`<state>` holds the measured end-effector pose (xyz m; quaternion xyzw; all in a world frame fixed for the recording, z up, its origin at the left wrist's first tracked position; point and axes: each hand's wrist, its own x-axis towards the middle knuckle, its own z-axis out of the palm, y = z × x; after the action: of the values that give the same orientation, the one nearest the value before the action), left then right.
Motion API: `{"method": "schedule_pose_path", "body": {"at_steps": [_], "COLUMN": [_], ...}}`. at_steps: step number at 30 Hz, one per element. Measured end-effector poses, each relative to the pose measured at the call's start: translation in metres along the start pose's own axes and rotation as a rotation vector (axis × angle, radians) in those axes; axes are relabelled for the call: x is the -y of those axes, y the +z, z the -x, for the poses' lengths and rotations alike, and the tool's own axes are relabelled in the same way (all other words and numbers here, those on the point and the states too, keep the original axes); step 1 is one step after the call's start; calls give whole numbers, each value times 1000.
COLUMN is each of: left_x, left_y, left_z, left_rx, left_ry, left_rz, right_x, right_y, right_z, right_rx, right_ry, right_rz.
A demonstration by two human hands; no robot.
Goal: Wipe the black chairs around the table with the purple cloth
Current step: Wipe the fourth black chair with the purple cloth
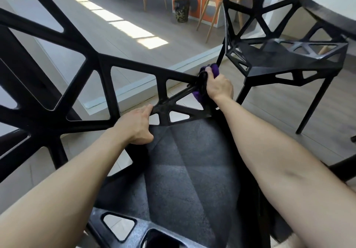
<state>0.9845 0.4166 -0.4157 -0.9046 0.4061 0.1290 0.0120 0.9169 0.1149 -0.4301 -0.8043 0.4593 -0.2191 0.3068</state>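
Head view: wiping the backrest lattice of the near black chair (183,161).
Right hand (219,87) clamps the purple cloth (212,69) round the far, upper-right end of a diagonal strut (177,95). Left hand (137,126) grips the same frame lower-left, bracing it. The strut's long axis runs hand to hand, so my read is the next stroke goes down-left. Second black chair (279,60) stands beyond, by the table (327,6). No legible writing.

Two bare forearms (67,180) fill the view, and the left hand (134,126) and right hand (219,87) are bare too.
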Motion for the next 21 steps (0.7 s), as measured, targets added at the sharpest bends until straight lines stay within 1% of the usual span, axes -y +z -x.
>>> {"method": "schedule_pose_path", "body": {"at_steps": [1, 2, 3, 4, 7, 8, 9, 10, 13, 18, 19, 21], "left_x": [0, 0, -1, -2, -2, -2, -1, -2, -2, 2, 2, 2], "left_y": [0, 1, 1, 1, 2, 3, 3, 3, 4, 6, 6, 8], "left_z": [0, -1, -1, -1, -4, -5, -4, -4, -4, -6, -7, -6], "left_rx": [-3, -5, -6, -11, -17, -18, -17, -13, -4, -4, -2, -1], "left_ry": [1, 1, 0, 0, 2, 2, 0, -3, 0, -2, 1, -4], "left_rz": [-3, -3, -4, -8, -19, -21, -21, -22, -26, -22, -20, -25], "right_x": [4, 7, 9, 8, 0, -4, -6, -6, 0, 7, 5, 3], "right_y": [-2, -3, -1, 4, 23, 25, 24, 20, 7, 6, 8, 7], "right_z": [-1, 1, 6, 12, 34, 31, 23, 14, -5, -4, -6, -7], "right_rx": [16, 39, 55, 58, 103, 114, 127, 145, 176, 93, 62, 50], "right_ry": [70, 96, 50, -65, -586, -705, -771, -796, -739, -699, -617, -376], "right_rz": [-26, -39, -29, 11, 262, 311, 312, 274, 149, 167, 110, -84]}}
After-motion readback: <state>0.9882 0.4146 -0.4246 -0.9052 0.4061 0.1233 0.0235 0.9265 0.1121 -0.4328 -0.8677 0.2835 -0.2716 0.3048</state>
